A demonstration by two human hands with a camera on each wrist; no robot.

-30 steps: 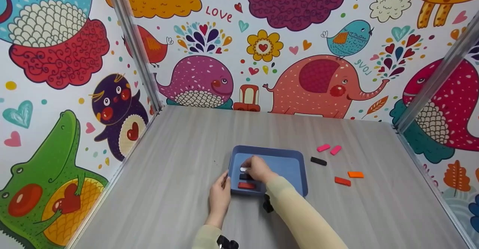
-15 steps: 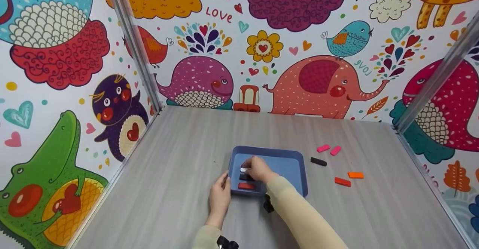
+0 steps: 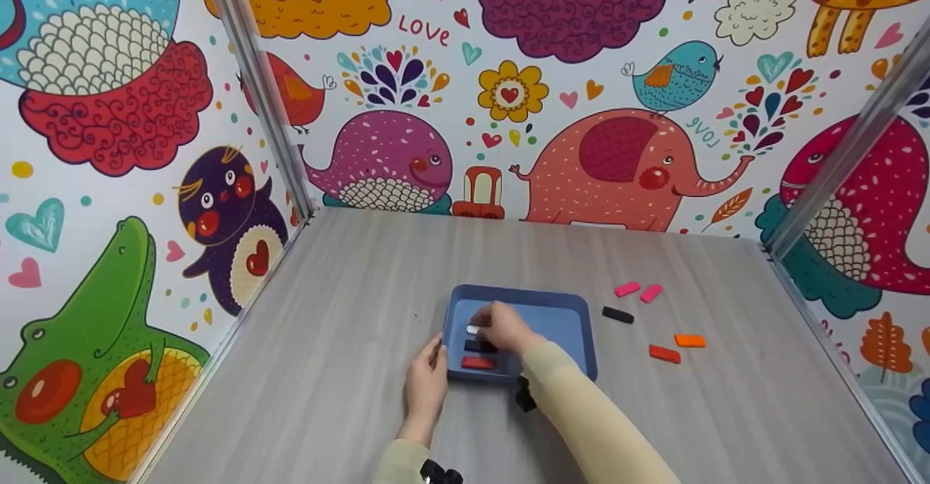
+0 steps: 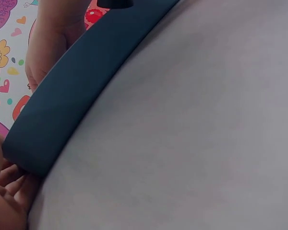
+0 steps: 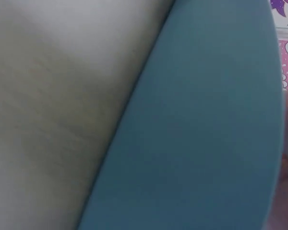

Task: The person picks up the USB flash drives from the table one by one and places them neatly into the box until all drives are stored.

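In the head view, my left hand (image 3: 427, 382) holds the blue tray (image 3: 534, 296) at its near left corner. The left wrist view has that hand's fingers (image 4: 25, 191) bent against the tray's outer corner. Inside the tray, on its left side, my right hand (image 3: 505, 328) pinches a small white oblong piece (image 3: 473, 330), mostly covered by the fingers. Just in front of it lie a black oblong piece (image 3: 477, 346) and a red one (image 3: 478, 362), roughly parallel in a column. The right wrist view is filled mainly by the tray's outer wall (image 5: 192, 120).
To the right of the tray, on the wood-look table (image 3: 349, 309), lie two pink pieces (image 3: 627, 289), a black piece (image 3: 618, 315), an orange one (image 3: 690, 340) and a red-orange one (image 3: 665, 354). Cartoon-printed walls (image 3: 508, 91) enclose the table's back and sides.
The right wrist and sleeve have shifted very slightly to the right. Both hands otherwise stay in place, and the pieces lie as before.
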